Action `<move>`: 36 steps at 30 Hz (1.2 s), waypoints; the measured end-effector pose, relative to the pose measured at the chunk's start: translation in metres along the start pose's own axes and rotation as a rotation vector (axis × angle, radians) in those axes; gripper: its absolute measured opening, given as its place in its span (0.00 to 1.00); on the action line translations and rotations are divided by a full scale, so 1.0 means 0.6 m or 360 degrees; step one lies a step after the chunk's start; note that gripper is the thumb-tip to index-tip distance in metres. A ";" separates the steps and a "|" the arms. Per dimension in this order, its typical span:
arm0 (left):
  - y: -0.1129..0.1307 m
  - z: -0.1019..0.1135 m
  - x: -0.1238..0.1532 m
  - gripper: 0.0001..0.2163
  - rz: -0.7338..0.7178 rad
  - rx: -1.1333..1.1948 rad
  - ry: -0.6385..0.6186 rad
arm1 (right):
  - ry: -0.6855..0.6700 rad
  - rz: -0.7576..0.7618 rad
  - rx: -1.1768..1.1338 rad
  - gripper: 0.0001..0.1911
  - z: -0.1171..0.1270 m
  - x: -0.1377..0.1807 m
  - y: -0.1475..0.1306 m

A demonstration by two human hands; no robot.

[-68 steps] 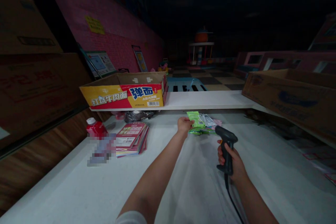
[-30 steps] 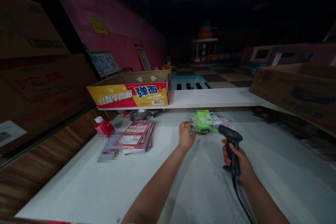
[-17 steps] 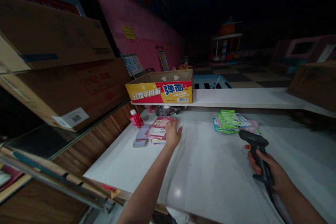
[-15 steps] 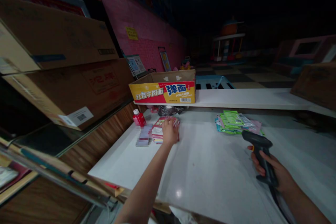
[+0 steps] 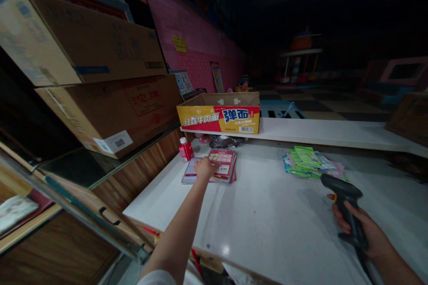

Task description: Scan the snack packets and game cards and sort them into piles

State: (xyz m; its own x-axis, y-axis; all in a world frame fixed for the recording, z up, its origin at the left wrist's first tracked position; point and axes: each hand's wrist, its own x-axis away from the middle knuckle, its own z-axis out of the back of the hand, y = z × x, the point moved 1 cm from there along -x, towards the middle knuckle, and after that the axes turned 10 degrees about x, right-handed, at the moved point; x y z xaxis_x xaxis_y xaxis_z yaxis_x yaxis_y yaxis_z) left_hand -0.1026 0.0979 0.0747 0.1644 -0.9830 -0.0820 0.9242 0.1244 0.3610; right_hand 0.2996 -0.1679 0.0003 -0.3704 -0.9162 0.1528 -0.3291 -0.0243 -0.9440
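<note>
A white counter (image 5: 267, 222) fills the middle of the view, smooth and faintly glossy, with a spot of light reflected near its front edge. The left hand (image 5: 204, 168) is laid on the near-left corner of a stack of red packets (image 5: 224, 165) at the back left of the counter. Its fingers are bent over the top packet, and whether one is pinched cannot be told in the dim light. A flat greyish card (image 5: 189, 173) lies just beside the stack under the wrist. Behind these, a red bottle (image 5: 185, 149) with a white cap stands upright and a dark crumpled bag (image 5: 225, 141) is tucked under a raised white shelf (image 5: 334, 130).

The right hand (image 5: 369, 237) is closed around the grip of a black scanner (image 5: 346, 205), held above the counter's right side with its head turned toward a fanned pile of green packets (image 5: 307, 162).

A yellow and red carton (image 5: 219, 113) rests open-topped on the shelf's left end. Two large brown boxes (image 5: 100, 53) are stacked at the left above a wood-grain panel (image 5: 147, 169). A pink brick wall (image 5: 200, 49) with a yellow notice (image 5: 179, 43) runs back into a dark room, where a checkered floor (image 5: 334, 103) is seen.
</note>
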 end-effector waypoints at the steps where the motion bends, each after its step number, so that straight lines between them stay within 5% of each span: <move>1: -0.001 -0.002 0.000 0.33 -0.0006 -0.0004 -0.0019 | -0.0008 0.0005 -0.0006 0.20 0.000 0.000 -0.001; 17: 0.002 0.002 0.023 0.38 0.0036 0.0024 -0.0089 | 0.0021 -0.0019 0.0003 0.23 -0.009 0.002 -0.010; 24: 0.003 -0.014 0.039 0.32 0.0018 0.0142 -0.0122 | 0.0005 -0.0020 0.0025 0.23 -0.008 -0.001 -0.012; 36: 0.023 -0.010 0.064 0.33 0.0011 0.0083 0.0165 | -0.0013 -0.0001 -0.0018 0.21 -0.007 -0.001 -0.012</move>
State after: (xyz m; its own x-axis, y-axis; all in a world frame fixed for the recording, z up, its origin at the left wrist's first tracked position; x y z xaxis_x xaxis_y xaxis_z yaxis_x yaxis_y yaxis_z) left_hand -0.0817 0.0624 0.0711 0.2081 -0.9625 -0.1741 0.9042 0.1214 0.4094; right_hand 0.2986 -0.1655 0.0080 -0.3632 -0.9194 0.1509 -0.3391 -0.0204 -0.9405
